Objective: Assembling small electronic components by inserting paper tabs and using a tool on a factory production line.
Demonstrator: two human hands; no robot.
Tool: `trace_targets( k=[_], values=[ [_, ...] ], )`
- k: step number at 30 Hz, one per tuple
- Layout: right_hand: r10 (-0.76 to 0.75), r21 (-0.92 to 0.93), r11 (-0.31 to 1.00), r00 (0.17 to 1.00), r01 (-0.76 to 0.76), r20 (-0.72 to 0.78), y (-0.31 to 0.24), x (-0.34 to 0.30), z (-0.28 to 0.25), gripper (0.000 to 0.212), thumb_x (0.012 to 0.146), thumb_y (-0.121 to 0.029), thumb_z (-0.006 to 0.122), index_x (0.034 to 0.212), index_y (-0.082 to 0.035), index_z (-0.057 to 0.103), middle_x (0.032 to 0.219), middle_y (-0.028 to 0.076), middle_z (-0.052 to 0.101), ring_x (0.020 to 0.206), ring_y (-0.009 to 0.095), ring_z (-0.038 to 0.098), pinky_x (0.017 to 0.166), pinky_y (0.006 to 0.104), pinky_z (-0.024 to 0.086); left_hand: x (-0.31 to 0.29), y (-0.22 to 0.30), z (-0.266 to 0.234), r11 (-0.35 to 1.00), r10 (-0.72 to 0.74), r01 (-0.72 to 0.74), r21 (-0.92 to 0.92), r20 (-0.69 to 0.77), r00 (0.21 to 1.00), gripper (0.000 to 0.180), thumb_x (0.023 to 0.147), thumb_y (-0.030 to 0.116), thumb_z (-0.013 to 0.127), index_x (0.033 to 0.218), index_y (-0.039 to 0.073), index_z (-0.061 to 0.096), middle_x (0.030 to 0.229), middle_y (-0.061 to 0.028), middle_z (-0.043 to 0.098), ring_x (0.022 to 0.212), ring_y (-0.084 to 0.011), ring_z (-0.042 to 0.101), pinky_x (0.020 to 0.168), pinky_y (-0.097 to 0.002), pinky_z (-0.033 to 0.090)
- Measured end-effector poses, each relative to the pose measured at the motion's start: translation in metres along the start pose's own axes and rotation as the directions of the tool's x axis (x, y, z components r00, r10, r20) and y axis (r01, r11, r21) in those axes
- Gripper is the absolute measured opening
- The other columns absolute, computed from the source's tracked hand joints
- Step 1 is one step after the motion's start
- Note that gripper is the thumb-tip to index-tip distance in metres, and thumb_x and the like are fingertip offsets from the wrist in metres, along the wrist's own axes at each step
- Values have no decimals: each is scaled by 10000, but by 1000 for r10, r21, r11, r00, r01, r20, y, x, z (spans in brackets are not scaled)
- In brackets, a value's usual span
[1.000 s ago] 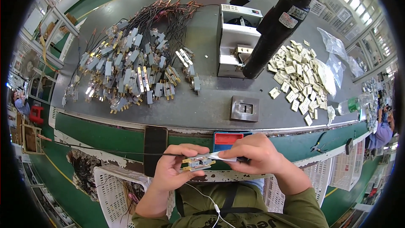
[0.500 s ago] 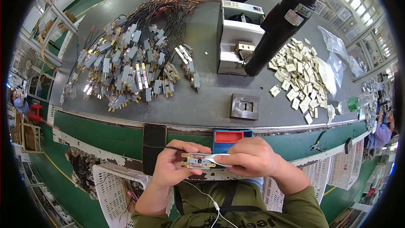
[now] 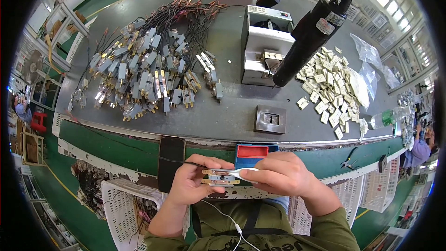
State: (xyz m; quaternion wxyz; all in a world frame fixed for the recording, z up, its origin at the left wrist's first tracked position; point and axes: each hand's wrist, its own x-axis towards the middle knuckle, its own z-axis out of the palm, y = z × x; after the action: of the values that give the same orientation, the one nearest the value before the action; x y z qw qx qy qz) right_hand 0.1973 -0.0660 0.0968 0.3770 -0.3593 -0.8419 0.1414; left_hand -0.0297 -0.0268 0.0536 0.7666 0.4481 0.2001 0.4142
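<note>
Between the fingers of my left hand [image 3: 188, 181] is a small electrical part [image 3: 219, 177] with a grey body, brass-coloured terminals and a black wire trailing left. My right hand [image 3: 285, 172] pinches a white tapered tool [image 3: 244, 172], its pointed end at the right end of the part. My fingers hide the tool's rear. Both hands are above the table's front edge, in front of a blue box with a red insert [image 3: 251, 151].
A heap of wired grey parts [image 3: 144, 74] lies left. Right are cream plastic pieces [image 3: 327, 88], behind a metal block [image 3: 270, 119]. A machine [image 3: 265, 42] and black cylindrical tool [image 3: 309, 42] stand centrally. A phone-like black slab [image 3: 171, 158] and pliers [image 3: 349, 158] lie near the front.
The whole view has shifted slightly. In my right hand the white tool has tilted a little, showing more of its pointed end at the part. My left hand keeps its grip.
</note>
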Motion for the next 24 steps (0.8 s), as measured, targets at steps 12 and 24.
trace_targets(
  k=[12,24],
  values=[
    [-5,-7,1000,1000,5,8,-9,0,-1,423,603,2,733,1012,-44,637,664,34,552,502,182,540,443,299,438,-3,2,2,1000,7,-6,-19,29,1000,496,663,93,823,1018,36,482,1045,-210,614,998,-274,621,827,-375,538],
    [16,-6,1000,999,-16,29,-12,4,-4,440,601,10,725,1027,-52,633,664,36,549,515,189,545,447,305,436,-2,2,0,1000,25,-25,-16,24,999,500,658,86,826,1021,33,487,1047,-217,613,996,-274,622,827,-371,536]
  ],
)
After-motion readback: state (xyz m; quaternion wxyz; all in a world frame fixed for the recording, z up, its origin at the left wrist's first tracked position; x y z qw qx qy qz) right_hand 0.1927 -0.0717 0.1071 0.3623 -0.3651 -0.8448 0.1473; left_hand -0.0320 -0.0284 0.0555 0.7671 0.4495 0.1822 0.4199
